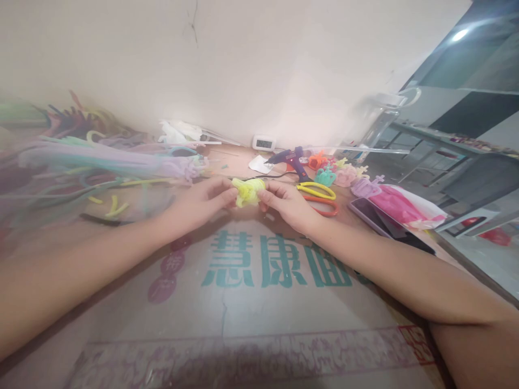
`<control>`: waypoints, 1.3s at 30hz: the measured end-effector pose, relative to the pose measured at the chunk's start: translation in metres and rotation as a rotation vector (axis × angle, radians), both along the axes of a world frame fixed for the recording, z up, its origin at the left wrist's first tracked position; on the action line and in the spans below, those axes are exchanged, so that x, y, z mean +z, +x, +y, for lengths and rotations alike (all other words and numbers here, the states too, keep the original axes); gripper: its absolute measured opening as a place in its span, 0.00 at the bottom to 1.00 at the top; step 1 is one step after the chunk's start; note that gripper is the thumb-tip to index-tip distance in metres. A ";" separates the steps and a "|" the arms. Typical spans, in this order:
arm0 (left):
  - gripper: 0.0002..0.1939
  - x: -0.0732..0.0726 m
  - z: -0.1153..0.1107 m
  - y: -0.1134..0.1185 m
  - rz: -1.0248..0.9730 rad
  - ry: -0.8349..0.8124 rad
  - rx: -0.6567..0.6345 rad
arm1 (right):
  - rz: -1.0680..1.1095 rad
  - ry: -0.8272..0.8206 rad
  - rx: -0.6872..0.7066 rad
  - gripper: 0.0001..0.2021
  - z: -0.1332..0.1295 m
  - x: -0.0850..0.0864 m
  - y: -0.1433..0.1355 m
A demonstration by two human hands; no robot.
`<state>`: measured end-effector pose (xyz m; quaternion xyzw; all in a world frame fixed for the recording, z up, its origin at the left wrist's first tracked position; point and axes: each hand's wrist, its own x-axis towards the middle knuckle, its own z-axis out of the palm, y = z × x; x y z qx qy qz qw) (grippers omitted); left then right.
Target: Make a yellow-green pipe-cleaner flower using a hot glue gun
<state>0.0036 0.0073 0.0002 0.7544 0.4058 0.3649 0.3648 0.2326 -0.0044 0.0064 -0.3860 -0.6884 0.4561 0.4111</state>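
Just above the near part of the counter (231, 158), a crumpled-looking, bright yellow fuzzy piece (248, 192) is held up between two bare hands. The left hand (213, 195) pinches its left side between thumb and curled fingers; the right hand (284, 202) pinches its right side in the same way, the thumb lying against it. The exact shape of the piece is hard to make out.

Below the hands and forearms lies a pale, translucent sheet (279, 310) printed with large green characters, purple circles and a patterned band. Just beside the right hand are the looped yellow and orange handles (305, 187) of a tool whose front end is hidden. Behind it stands a dark purple glue gun (288, 158) with orange parts, near a small white scrap (260, 164) and a white box-shaped digital display (264, 143) by the wall.

To the right sits a row of small fuzzy figures (325, 176) in orange, teal, pink and lilac, then a dark-screened phone (391, 222) with a pink and white plastic bag (405, 205) beside it. To the left, blurred, lies a bundle of pastel fuzzy stems (121, 159), with short yellow pieces (114, 209) nearer the left forearm.
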 end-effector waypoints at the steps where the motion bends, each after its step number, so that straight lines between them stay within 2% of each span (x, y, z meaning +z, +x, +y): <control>1: 0.20 0.000 -0.001 0.001 -0.051 -0.004 -0.010 | 0.011 -0.003 -0.006 0.25 0.000 0.000 0.000; 4: 0.22 0.000 -0.002 0.001 -0.118 0.025 0.010 | 0.034 0.013 -0.007 0.26 -0.001 0.000 -0.001; 9: 0.21 -0.004 -0.002 -0.003 0.085 0.095 0.000 | 0.040 -0.017 0.011 0.25 -0.001 -0.001 -0.001; 13: 0.20 -0.006 -0.001 -0.004 0.081 0.099 -0.009 | 0.054 -0.021 0.033 0.24 0.000 -0.003 0.000; 18: 0.20 -0.003 -0.001 -0.003 0.115 0.104 0.003 | 0.025 -0.062 0.048 0.24 -0.001 -0.001 0.000; 23: 0.20 0.001 -0.003 -0.001 0.166 0.091 0.026 | -0.076 -0.027 0.043 0.25 -0.002 0.002 0.001; 30: 0.19 -0.005 0.001 -0.002 0.058 0.128 0.052 | -0.042 -0.027 0.074 0.23 0.000 -0.001 0.000; 34: 0.23 -0.007 -0.001 -0.003 0.017 0.116 0.037 | 0.013 -0.053 0.075 0.22 0.001 -0.003 -0.001; 39: 0.29 -0.005 -0.008 -0.001 0.197 0.179 0.042 | 0.044 -0.050 0.114 0.22 0.001 -0.003 -0.001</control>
